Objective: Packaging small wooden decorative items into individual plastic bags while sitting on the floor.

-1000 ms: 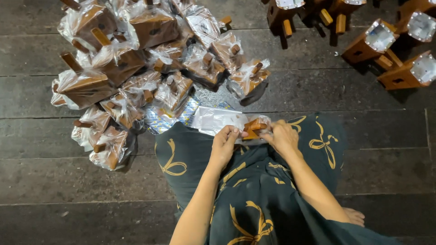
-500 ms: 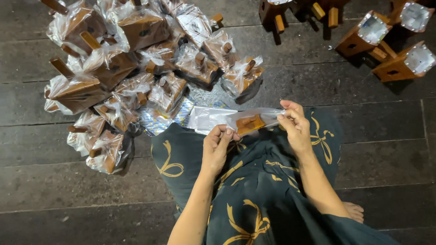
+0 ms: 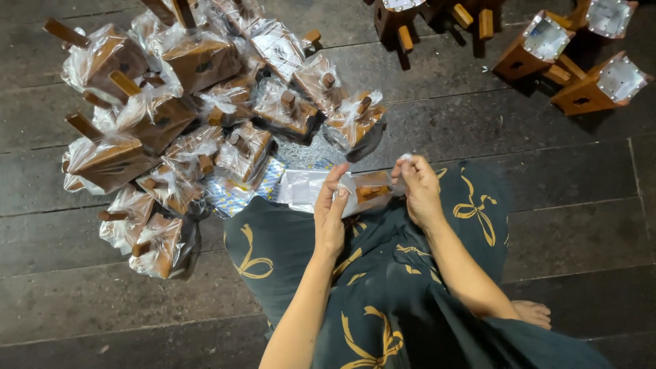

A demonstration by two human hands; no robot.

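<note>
A large heap of bagged wooden pieces lies on the floor at ten o'clock, four unbagged wooden pieces wait at one o'clock, and centrally the left hand and right hand grip a part-bagged small wooden piece.

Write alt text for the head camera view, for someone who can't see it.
Seen from above, a seated person's left hand and right hand hold a small wooden piece in a clear plastic bag over a dark patterned lap. A pile of bagged wooden pieces lies on the dark plank floor at left; unwrapped wooden pieces sit top right.
</note>
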